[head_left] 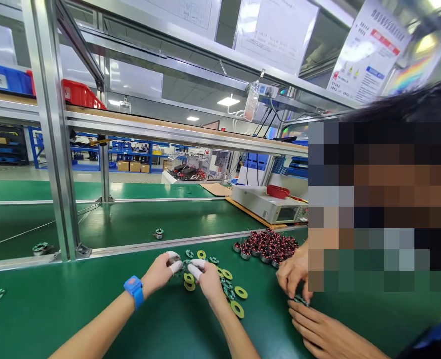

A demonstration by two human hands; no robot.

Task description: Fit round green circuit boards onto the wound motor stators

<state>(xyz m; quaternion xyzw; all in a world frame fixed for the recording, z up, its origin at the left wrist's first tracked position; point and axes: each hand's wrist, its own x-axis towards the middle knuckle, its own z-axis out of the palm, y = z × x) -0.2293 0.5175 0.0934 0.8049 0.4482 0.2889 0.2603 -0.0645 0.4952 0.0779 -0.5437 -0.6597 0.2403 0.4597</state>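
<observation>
My left hand [162,271], with white finger covers and a blue wristband [133,289], is pinched at the fingertips. My right hand [208,280], also in white finger covers, meets it from the right. Between both sets of fingertips is a small green ring-shaped circuit board [185,266], partly hidden by the fingers. Yellow flat rings [237,309] and more green ring boards [227,289] lie scattered beside and under my right hand. A further green ring board [189,253] lies just beyond my fingertips.
At right, a co-worker's hands [317,324] hold a green ring board. A heap of motor stators with red wires [267,247] lies near them, before a grey bench instrument [265,202]. A metal post [50,149] rises at left. One wound part [159,233] sits behind the rail.
</observation>
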